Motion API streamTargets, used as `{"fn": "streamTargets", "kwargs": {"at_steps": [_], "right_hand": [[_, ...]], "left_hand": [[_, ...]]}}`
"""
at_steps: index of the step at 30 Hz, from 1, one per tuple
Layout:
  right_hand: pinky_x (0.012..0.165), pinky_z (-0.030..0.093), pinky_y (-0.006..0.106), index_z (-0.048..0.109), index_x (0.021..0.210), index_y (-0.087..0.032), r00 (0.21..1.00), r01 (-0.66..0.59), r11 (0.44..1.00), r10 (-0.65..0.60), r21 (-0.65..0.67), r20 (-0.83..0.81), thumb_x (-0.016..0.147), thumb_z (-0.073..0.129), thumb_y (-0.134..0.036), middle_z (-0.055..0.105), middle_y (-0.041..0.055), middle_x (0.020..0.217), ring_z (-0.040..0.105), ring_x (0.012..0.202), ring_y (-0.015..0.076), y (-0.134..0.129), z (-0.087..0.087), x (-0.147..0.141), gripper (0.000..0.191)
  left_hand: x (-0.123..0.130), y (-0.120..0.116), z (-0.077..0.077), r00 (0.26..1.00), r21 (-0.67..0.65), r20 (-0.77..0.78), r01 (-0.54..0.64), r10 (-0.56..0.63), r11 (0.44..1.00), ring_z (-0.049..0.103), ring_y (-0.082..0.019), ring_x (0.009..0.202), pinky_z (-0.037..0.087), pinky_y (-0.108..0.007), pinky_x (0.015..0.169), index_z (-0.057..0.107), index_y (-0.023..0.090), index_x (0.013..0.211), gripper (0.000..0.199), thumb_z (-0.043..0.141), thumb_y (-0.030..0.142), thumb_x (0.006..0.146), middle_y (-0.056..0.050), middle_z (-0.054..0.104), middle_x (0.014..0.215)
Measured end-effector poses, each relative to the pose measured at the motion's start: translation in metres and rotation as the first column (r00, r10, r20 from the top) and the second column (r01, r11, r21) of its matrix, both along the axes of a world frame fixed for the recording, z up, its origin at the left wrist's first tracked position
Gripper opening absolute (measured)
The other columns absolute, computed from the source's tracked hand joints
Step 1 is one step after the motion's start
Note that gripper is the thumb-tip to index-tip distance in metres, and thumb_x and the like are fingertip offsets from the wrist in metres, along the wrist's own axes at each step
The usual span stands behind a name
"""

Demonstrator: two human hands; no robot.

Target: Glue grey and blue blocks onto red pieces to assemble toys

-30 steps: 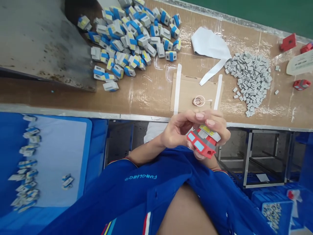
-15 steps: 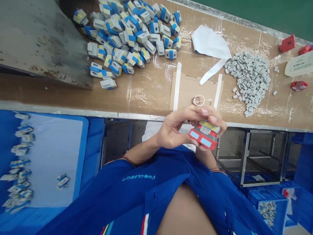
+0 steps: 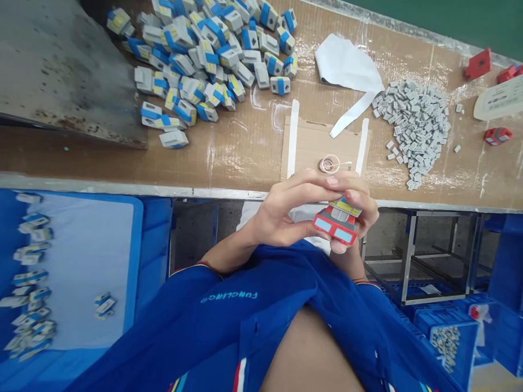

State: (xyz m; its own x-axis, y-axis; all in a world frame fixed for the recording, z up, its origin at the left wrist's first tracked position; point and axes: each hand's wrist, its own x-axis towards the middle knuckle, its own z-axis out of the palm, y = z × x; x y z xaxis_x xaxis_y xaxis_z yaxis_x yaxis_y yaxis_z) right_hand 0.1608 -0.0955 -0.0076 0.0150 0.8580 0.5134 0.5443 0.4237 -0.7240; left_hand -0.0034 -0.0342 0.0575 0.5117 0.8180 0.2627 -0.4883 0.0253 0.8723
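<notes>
My L hand [image 3: 281, 211] & R hand [image 3: 366, 209] both grip the red/grey pc [image 3: 335, 228] btwn them — visible long side approx. left-to-right, right end nearer me.

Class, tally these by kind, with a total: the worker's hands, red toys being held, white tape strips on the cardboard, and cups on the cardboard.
Hands, left and right: 2
Red toy held: 1
White tape strips: 2
Cup: 1
Total: 6
</notes>
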Motion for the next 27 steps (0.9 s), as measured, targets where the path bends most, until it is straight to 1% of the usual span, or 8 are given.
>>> {"fn": "streamTargets", "kwargs": {"at_steps": [3,5,10,13,15,19,23,27], "right_hand": [[0.085,0.066,0.061,0.06,0.141,-0.045,0.99,0.131,0.921,-0.105,0.366,-0.091,0.084,0.033,-0.105,0.072,0.0054,0.109,0.076,0.094,0.0322,0.007,0.008,-0.005,0.087],[0.077,0.067,0.058,0.055,0.149,-0.046,0.988,0.141,0.896,-0.1,0.422,-0.118,0.089,0.028,-0.101,0.072,0.0057,0.108,0.076,0.091,0.0313,0.012,0.016,-0.009,0.086],[0.07,0.07,0.053,0.046,0.157,-0.05,0.992,0.052,0.951,-0.015,0.306,-0.122,0.084,0.047,-0.102,0.073,0.0058,0.115,0.079,0.101,0.0328,0.004,0.003,-0.011,0.09],[0.073,0.07,0.054,0.05,0.151,-0.051,0.997,0.07,0.984,-0.076,0.165,0.031,0.075,0.067,-0.098,0.071,0.0057,0.112,0.078,0.102,0.0344,-0.007,-0.018,-0.007,0.091],[0.07,0.068,0.053,0.05,0.149,-0.05,0.993,0.082,0.988,-0.092,0.132,0.071,0.076,0.067,-0.098,0.07,0.0065,0.111,0.078,0.1,0.0339,-0.011,-0.025,-0.007,0.089],[0.059,0.063,0.049,0.046,0.149,-0.045,0.993,0.116,0.958,-0.108,0.262,-0.044,0.078,0.041,-0.108,0.07,0.0087,0.113,0.077,0.093,0.0329,-0.008,-0.012,-0.011,0.095],[0.056,0.06,0.047,0.049,0.145,-0.044,0.977,0.207,0.918,-0.211,0.339,-0.026,0.081,0.03,-0.107,0.069,0.0078,0.109,0.076,0.085,0.0305,-0.003,0.003,-0.016,0.092],[0.059,0.064,0.049,0.048,0.148,-0.045,0.992,0.084,0.954,-0.052,0.288,-0.116,0.078,0.045,-0.107,0.072,0.007,0.111,0.078,0.087,0.031,-0.006,0.0,-0.016,0.093]], "left_hand": [[0.0,-0.001,-0.005,1.0,0.024,-0.001,-0.005,0.005,1.0,0.078,-0.027,0.094,0.067,-0.045,0.098,0.089,0.026,0.1,0.042,0.107,0.04,0.065,-0.008,0.079,0.093],[0.0,-0.003,-0.008,0.999,0.009,-0.002,-0.033,0.033,0.999,0.078,-0.026,0.093,0.067,-0.044,0.096,0.088,0.026,0.1,0.044,0.107,0.042,0.064,-0.008,0.079,0.094],[-0.001,-0.003,-0.01,0.998,-0.081,0.027,-0.059,0.061,0.995,0.078,-0.029,0.094,0.068,-0.045,0.093,0.088,0.023,0.096,0.047,0.11,0.038,0.057,-0.01,0.078,0.09],[-0.001,-0.003,-0.01,0.999,-0.046,0.027,-0.018,0.019,0.999,0.079,-0.029,0.096,0.068,-0.043,0.09,0.089,0.024,0.1,0.046,0.109,0.04,0.061,-0.01,0.08,0.094],[-0.001,-0.004,-0.01,1.0,0.003,0.016,-0.021,0.021,1.0,0.08,-0.028,0.096,0.068,-0.041,0.087,0.089,0.026,0.104,0.045,0.106,0.042,0.066,-0.011,0.081,0.099],[-0.002,-0.005,-0.01,0.999,0.111,0.012,-0.043,0.042,0.993,0.08,-0.026,0.096,0.067,-0.038,0.084,0.088,0.028,0.113,0.045,0.102,0.044,0.073,-0.011,0.083,0.107],[-0.003,-0.004,-0.01,0.999,0.125,-0.012,-0.029,0.031,0.992,0.08,-0.028,0.098,0.068,-0.045,0.095,0.088,0.028,0.11,0.046,0.103,0.048,0.071,-0.011,0.082,0.104],[-0.003,-0.003,-0.011,1.0,-0.01,0.005,-0.02,0.02,1.0,0.079,-0.03,0.099,0.066,-0.048,0.1,0.088,0.024,0.102,0.046,0.106,0.046,0.066,-0.011,0.08,0.097]]}}
